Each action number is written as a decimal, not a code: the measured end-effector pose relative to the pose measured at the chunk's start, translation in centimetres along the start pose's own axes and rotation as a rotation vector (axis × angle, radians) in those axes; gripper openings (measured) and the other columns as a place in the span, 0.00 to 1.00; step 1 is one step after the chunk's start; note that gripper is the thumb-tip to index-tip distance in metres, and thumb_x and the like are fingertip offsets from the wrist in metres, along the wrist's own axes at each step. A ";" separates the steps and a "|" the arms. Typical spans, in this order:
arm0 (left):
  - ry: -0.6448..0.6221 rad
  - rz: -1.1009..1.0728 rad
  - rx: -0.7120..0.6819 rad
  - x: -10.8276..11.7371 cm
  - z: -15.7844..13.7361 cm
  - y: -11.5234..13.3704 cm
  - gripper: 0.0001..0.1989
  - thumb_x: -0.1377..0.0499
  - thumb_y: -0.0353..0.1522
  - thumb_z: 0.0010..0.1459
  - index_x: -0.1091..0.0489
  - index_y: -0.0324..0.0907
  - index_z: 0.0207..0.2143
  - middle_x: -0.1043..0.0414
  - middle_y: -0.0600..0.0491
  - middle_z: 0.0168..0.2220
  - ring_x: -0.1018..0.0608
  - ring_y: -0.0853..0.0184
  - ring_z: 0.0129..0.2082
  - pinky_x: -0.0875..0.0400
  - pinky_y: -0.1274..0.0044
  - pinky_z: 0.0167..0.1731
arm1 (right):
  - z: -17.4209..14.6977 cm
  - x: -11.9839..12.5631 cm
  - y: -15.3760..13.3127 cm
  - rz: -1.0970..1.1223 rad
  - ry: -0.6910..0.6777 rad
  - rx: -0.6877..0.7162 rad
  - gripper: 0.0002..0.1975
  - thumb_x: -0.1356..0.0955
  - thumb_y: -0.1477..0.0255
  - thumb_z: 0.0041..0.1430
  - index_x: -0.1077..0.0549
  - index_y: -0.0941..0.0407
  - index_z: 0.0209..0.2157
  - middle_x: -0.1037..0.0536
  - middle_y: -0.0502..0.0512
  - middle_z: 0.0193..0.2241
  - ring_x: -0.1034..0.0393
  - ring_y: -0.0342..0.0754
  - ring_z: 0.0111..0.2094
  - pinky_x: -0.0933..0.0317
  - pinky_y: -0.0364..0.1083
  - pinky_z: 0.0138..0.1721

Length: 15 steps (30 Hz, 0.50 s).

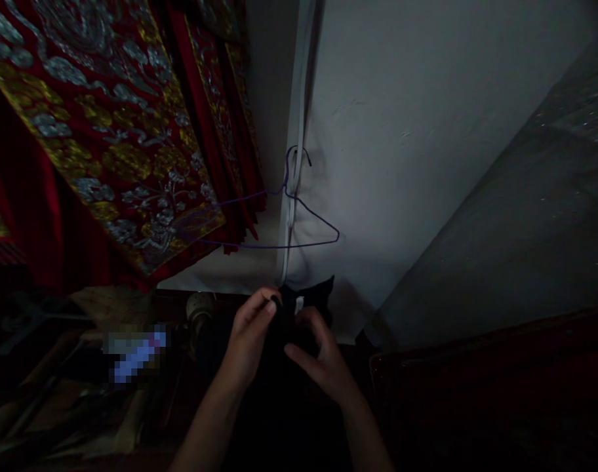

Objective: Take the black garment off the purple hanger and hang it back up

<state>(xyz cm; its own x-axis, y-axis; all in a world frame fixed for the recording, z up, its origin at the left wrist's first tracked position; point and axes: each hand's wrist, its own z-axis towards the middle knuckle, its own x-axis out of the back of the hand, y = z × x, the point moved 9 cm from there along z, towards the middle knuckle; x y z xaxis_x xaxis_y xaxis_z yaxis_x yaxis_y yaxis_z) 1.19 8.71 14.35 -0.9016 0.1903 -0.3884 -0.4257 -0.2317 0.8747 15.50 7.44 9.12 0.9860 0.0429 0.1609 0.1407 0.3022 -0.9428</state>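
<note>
A dark garment (309, 288) with a small white label (299, 304) hangs between my hands. The fingers of my left hand (252, 328) pinch its edge on the left. On the other side, my right hand (321, 357) is curved with thumb and fingers apart, close to the cloth below the label; its fingertips lie against or near the dark fabric, and whether they grip it is hard to see. Above both hands, a thin purple wire hanger (323, 219) hangs with nothing on it. Much of the garment merges with the dark below.
Red cloth embroidered in gold and silver (126, 144) hangs at the left. A white cable or pipe (301, 85) runs down the pale wall (427, 98). Clear plastic sheeting (525, 216) covers the right side. Cluttered items, partly blurred out, lie at the lower left.
</note>
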 end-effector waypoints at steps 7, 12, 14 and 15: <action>-0.297 0.417 -0.142 -4.4 -0.5 2.2 0.06 0.41 0.36 0.67 0.26 0.44 0.40 0.26 0.51 0.43 0.25 0.64 0.47 0.34 0.75 0.51 | 1.8 -0.7 -0.8 0.233 0.073 -0.149 0.22 0.26 0.55 0.51 0.23 0.53 0.44 0.20 0.57 0.43 0.27 0.58 0.49 0.35 0.55 0.53; -0.265 0.446 -0.154 -2.6 1.7 1.1 0.23 0.47 0.41 0.71 0.40 0.51 0.65 0.32 0.49 0.59 0.32 0.61 0.62 0.42 0.70 0.63 | 2.3 -0.2 -0.5 0.289 -0.023 -0.455 0.23 0.27 0.56 0.51 0.23 0.54 0.46 0.18 0.52 0.36 0.24 0.55 0.41 0.33 0.50 0.44; -0.354 0.467 -0.063 -2.3 2.0 -1.1 0.27 0.53 0.46 0.71 0.43 0.48 0.68 0.33 0.47 0.63 0.33 0.58 0.63 0.42 0.66 0.65 | 2.2 -0.1 -1.3 0.227 -0.174 -0.492 0.22 0.25 0.60 0.49 0.23 0.54 0.45 0.18 0.51 0.34 0.24 0.52 0.36 0.32 0.48 0.39; -0.407 0.505 0.007 -2.1 1.9 -2.6 0.28 0.55 0.49 0.71 0.38 0.46 0.65 0.31 0.46 0.61 0.30 0.57 0.61 0.39 0.66 0.63 | 2.3 0.3 -1.8 0.157 -0.242 -0.493 0.21 0.25 0.61 0.47 0.22 0.54 0.43 0.18 0.50 0.33 0.24 0.51 0.34 0.33 0.47 0.36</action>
<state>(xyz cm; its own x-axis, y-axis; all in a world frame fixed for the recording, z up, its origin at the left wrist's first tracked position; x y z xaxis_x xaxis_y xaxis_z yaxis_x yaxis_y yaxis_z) 4.35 10.77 13.45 -0.8892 0.4059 0.2110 0.0450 -0.3814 0.9233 15.35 9.08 11.48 0.9581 0.2860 0.0150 0.0760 -0.2034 -0.9761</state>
